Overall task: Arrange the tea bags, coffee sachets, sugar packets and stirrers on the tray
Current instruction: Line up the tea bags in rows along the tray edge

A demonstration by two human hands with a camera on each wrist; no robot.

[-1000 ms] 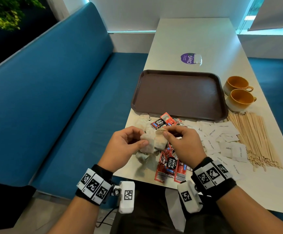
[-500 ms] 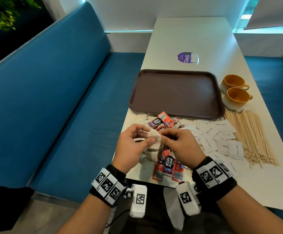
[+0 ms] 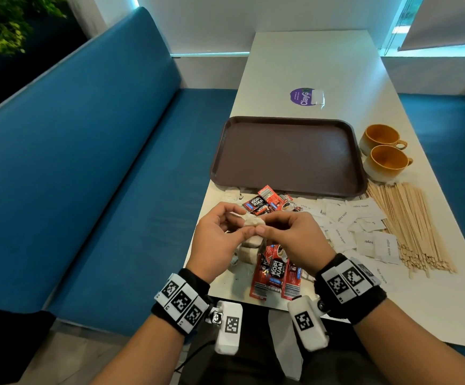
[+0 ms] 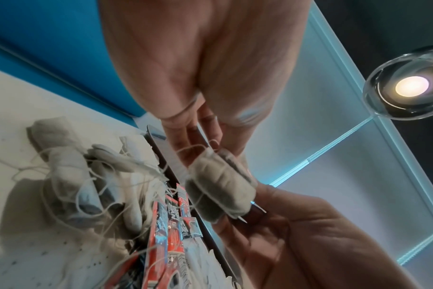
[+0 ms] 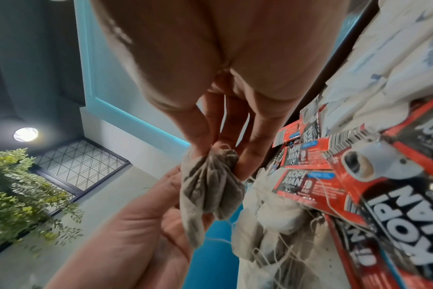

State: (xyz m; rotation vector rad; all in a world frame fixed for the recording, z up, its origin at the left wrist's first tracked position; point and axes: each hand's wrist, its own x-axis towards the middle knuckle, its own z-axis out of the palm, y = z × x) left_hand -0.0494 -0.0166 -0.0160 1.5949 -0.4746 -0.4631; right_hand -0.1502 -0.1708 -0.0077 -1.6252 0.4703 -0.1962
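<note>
Both hands meet above the table's near edge and pinch one grey tea bag [image 3: 253, 222] [image 4: 220, 189] [image 5: 210, 185] by opposite ends. My left hand [image 3: 242, 219] [image 4: 200, 148] holds one end, my right hand [image 3: 264, 224] [image 5: 218, 144] the other. Below them lies a tangled pile of tea bags [image 3: 249, 250] [image 4: 72, 176] with strings. Red coffee sachets [image 3: 274, 270] [image 5: 307, 185] lie beside it, more near the tray. White sugar packets [image 3: 364, 234] and wooden stirrers [image 3: 411, 226] lie to the right. The brown tray [image 3: 286, 157] has nothing on it.
Two orange cups [image 3: 385, 151] stand right of the tray. A purple sticker [image 3: 304, 96] is on the table behind the tray. A blue bench [image 3: 100, 176] runs along the left side of the white table [image 3: 322, 59].
My hands have drawn closer together and lifted a single tea bag clear of the pile, which now lies on the table under them.
</note>
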